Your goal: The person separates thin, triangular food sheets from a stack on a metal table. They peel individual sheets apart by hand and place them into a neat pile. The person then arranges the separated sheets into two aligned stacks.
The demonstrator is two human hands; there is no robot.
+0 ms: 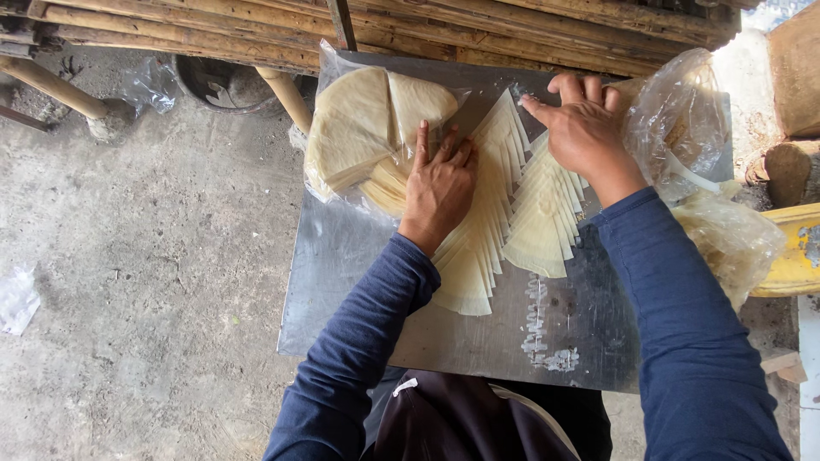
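Observation:
On a grey metal sheet (pixel 478 341) lie two fanned rows of thin, pale triangular wrapper sheets. My left hand (pixel 437 183) presses flat on the left fan (pixel 474 256), fingers pointing away from me. My right hand (pixel 581 128) rests on the top of the right fan (pixel 542 218), fingers curled and index finger pointing left. A stack of round pale wrappers cut into wedges (pixel 367 132) sits in a clear plastic bag at the sheet's far left corner, just beyond my left hand.
Crumpled clear plastic bags (pixel 683 111) lie at the sheet's right side. Bamboo poles (pixel 384 26) run across the top. A yellow object (pixel 794 256) stands at the right edge. Concrete floor (pixel 128 256) spreads to the left, with a scrap of plastic (pixel 17 299).

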